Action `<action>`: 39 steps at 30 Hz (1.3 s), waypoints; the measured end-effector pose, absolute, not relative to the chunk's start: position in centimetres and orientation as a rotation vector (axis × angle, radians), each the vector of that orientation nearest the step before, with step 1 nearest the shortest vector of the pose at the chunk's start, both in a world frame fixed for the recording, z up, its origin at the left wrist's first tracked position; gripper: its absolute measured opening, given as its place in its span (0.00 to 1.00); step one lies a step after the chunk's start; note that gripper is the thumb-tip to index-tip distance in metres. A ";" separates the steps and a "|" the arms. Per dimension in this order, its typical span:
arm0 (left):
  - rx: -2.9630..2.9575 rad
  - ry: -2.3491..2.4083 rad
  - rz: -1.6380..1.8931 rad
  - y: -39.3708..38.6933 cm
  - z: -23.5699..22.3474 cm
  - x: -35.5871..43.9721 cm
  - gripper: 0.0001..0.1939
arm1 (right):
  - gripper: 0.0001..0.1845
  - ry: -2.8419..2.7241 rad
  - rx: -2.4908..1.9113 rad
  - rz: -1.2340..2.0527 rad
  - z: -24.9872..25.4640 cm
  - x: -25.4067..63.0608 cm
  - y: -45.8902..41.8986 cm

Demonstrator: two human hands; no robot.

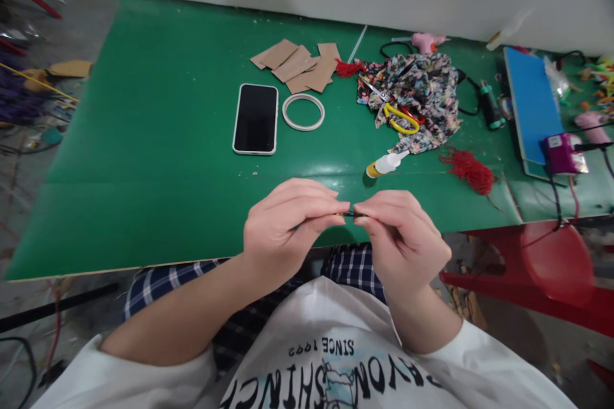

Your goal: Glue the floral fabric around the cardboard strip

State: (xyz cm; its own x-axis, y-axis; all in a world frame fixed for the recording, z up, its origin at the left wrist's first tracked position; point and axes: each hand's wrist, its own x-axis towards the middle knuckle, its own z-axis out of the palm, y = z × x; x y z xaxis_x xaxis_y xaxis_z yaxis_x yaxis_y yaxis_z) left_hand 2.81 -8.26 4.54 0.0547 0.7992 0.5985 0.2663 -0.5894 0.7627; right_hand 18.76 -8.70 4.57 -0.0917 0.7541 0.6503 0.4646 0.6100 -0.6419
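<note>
My left hand and my right hand meet near the front edge of the green table. Both pinch a small dark piece from opposite ends, thumb against fingers. Only a short dark stretch of it shows between the fingertips, with a yellowish bit by the left ones, so its kind is unclear. Just beyond my right hand a small glue bottle with a white nozzle and yellow label lies tilted on the table. Further off are a phone with a dark screen and a white tape ring.
Brown cardboard pieces lie at the back. Yellow-handled scissors rest on crumpled floral fabric. Red yarn, a green-black tool, a pink glue gun and a blue board sit right. A red stool stands lower right.
</note>
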 end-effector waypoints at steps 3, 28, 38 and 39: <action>1.881 1.029 1.562 -8.2 4.6 2.8 0.05 | 0.13 -1.753 -0.981 0.288 4.6 18.7 -8.9; 1.469 0.944 1.071 -8.4 4.7 1.8 0.33 | 0.18 -1.769 -0.955 0.329 2.5 20.8 -8.0; 1.402 1.087 1.022 -9.4 4.7 2.0 0.35 | 0.16 -1.617 -1.154 1.212 3.2 19.3 -8.3; 1.350 1.093 0.995 -9.4 4.8 2.0 0.36 | 0.17 -1.614 -1.151 1.219 3.2 19.2 -8.4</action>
State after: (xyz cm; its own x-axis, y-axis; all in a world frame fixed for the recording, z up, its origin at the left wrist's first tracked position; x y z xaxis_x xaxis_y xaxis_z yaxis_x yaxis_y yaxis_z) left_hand 1.97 -9.40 4.83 0.2269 0.9737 -0.0208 0.0702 0.0049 0.9975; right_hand 19.18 -8.38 3.20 -0.2737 0.9594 0.0680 0.1975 0.1252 -0.9723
